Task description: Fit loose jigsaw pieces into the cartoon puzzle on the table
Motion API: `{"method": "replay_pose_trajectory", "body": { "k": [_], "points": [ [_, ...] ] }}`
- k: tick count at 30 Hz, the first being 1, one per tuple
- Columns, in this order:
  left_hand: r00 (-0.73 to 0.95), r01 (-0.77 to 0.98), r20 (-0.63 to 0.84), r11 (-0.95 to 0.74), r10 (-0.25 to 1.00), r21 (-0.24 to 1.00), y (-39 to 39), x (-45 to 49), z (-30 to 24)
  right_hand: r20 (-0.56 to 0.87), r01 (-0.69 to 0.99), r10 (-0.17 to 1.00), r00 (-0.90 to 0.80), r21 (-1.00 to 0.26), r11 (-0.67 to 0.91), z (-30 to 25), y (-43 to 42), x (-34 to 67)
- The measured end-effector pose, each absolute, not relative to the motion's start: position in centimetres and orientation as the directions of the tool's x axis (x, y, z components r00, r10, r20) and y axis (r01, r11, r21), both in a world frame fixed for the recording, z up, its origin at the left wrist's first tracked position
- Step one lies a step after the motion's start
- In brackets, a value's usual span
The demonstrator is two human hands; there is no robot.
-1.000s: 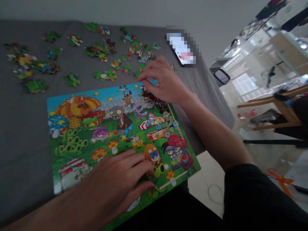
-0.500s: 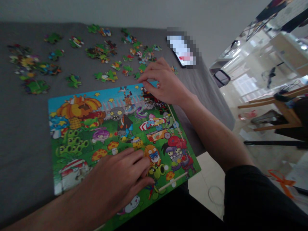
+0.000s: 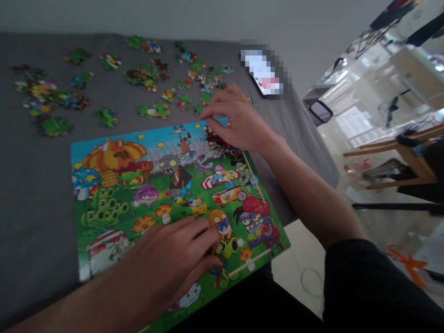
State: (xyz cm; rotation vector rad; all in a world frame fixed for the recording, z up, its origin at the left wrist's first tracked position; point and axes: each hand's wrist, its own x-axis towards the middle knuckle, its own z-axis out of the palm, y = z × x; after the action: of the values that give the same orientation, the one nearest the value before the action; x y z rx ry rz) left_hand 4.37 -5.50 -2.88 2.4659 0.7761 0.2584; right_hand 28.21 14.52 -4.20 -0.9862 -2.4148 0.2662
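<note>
One puzzle board (image 3: 178, 178) lies under the curled left hand (image 3: 182, 252) and, along the far edge (image 3: 149, 132), curled right hand (image 3: 233, 114), grips unclear.

The puzzle board (image 3: 176, 200) lies on the bench (image 3: 34, 185) beneath the left fingers (image 3: 203, 235), its far edge by the right fingers (image 3: 217, 111); loose pieces (image 3: 152, 110) lie scattered beyond and left of the right fingers, a phone (image 3: 261, 74) beyond these to the right, and the floor (image 3: 293, 254) farther right
</note>
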Motion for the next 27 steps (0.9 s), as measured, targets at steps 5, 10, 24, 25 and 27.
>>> {"method": "replay_pose_trajectory", "body": {
  "k": [5,10,24,25,27],
  "points": [
    [0.810,0.478,0.045,-0.702,0.585,0.527,-5.9,4.5,-3.1,0.365,0.620,0.707,-0.606,-0.340,0.707,-4.1,14.4,28.2],
    [0.799,0.456,0.089,-0.695,0.595,0.555,-5.5,4.3,-2.9,0.378,0.588,0.696,-0.610,-0.373,0.718,-4.3,14.6,28.3],
    [0.820,0.466,0.032,-0.700,0.571,0.541,-3.6,2.4,-3.1,0.385,0.608,0.697,-0.605,-0.341,0.717,-4.1,14.2,28.3],
    [0.829,0.460,0.022,-0.704,0.559,0.541,-3.7,2.4,-3.1,0.389,0.601,0.694,-0.606,-0.347,0.720,-4.1,14.2,28.4],
    [0.847,0.443,0.013,-0.718,0.532,0.537,-3.6,2.4,-2.8,0.393,0.590,0.690,-0.608,-0.358,0.724,-4.1,14.3,28.4]
  ]
}}
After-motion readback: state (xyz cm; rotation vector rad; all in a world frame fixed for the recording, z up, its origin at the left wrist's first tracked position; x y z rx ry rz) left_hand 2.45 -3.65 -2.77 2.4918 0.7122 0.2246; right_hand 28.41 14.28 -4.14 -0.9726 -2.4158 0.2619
